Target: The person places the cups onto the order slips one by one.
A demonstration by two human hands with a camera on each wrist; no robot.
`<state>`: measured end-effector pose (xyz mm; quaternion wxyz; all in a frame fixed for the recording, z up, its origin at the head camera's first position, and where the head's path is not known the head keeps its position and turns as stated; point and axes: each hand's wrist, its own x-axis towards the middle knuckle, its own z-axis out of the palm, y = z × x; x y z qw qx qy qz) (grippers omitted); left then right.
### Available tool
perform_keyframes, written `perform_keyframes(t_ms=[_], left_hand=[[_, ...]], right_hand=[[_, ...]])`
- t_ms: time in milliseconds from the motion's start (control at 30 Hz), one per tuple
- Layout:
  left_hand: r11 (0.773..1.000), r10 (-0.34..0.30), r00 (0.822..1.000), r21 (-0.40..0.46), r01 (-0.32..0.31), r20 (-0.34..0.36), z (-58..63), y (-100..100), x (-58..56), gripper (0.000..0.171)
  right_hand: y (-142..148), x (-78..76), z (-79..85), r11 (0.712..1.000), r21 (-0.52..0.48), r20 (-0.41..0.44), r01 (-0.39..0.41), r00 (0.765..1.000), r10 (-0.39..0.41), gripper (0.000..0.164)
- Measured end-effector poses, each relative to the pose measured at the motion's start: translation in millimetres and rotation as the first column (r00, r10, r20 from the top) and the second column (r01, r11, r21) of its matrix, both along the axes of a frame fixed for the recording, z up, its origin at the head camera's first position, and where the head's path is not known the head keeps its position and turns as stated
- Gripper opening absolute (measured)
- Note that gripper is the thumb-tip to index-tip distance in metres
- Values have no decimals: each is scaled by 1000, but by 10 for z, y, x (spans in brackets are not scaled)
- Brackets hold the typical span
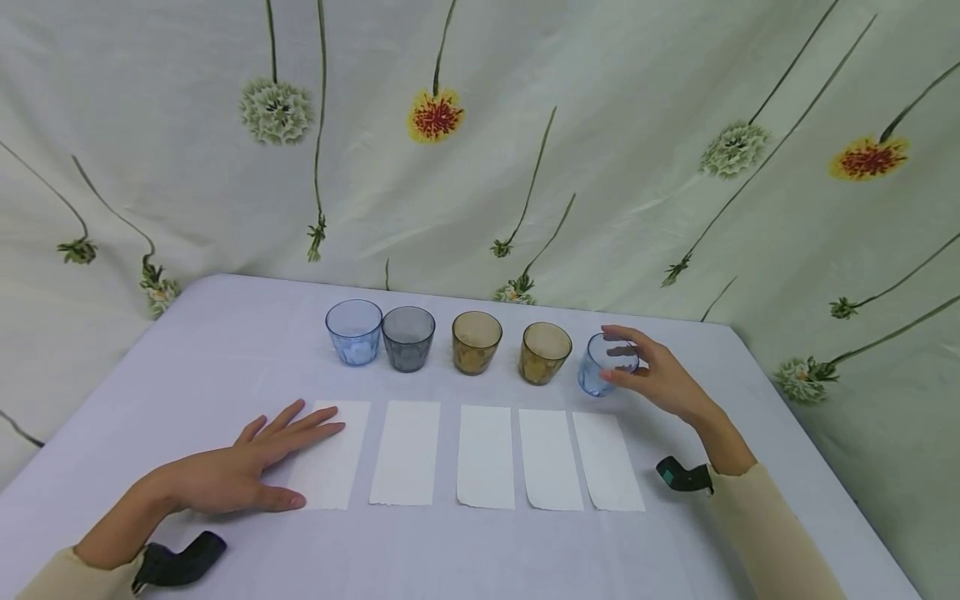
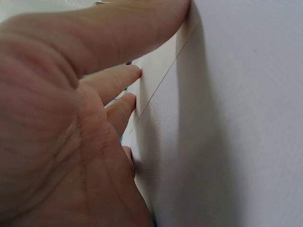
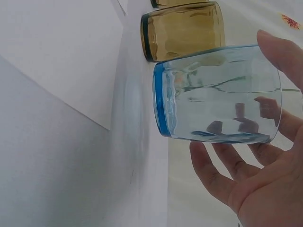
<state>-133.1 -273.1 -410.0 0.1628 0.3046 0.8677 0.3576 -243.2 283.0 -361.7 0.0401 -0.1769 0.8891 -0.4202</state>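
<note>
My right hand (image 1: 667, 385) grips a clear blue glass (image 1: 593, 377) at the right end of a row of glasses. In the right wrist view the thumb is at the rim of this blue glass (image 3: 215, 106) on one side, with several fingers along the other. The glass is upright, its base close to the tablecloth. My left hand (image 1: 236, 473) lies palm down with fingers spread, partly over the leftmost white paper (image 1: 337, 471). In the left wrist view its thumb (image 2: 128, 33) and fingertips touch the surface.
Left of the held glass stand two amber glasses (image 1: 545, 354) (image 1: 476, 343), a grey glass (image 1: 408, 340) and another blue glass (image 1: 354, 333). Several white paper strips (image 1: 486, 458) lie in a row in front. A flowered cloth (image 1: 600, 167) hangs behind the table (image 1: 465, 558).
</note>
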Motion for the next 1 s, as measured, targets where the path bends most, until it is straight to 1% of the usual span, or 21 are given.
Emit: perform_keyframes(t_ms=[133, 267, 433, 700, 833, 1000], left_hand=[[1000, 5, 1000, 10, -6, 18, -6, 5, -2, 81], [1000, 7, 1000, 11, -8, 17, -14, 3, 1, 81], [1000, 4, 1000, 8, -5, 23, -16, -7, 2, 81], [1000, 10, 999, 10, -10, 40, -6, -11, -13, 82], [1000, 14, 998, 9, -15, 60, -6, -8, -11, 82], [1000, 10, 998, 19, -11, 57, -21, -21, -14, 82]], right_hand=[[-17, 35, 33, 1000, 27, -15, 4, 1000, -4, 72], [-22, 65, 59, 999, 53, -25, 9, 1000, -8, 71], [-13, 110, 82, 998, 55, -26, -5, 1000, 6, 69], [-10, 172, 66, 998, 46, -32, -34, 999, 35, 69], [-18, 213, 60, 997, 64, -34, -42, 998, 45, 66], [-8, 252, 44, 996, 82, -28, -42, 999, 44, 66]])
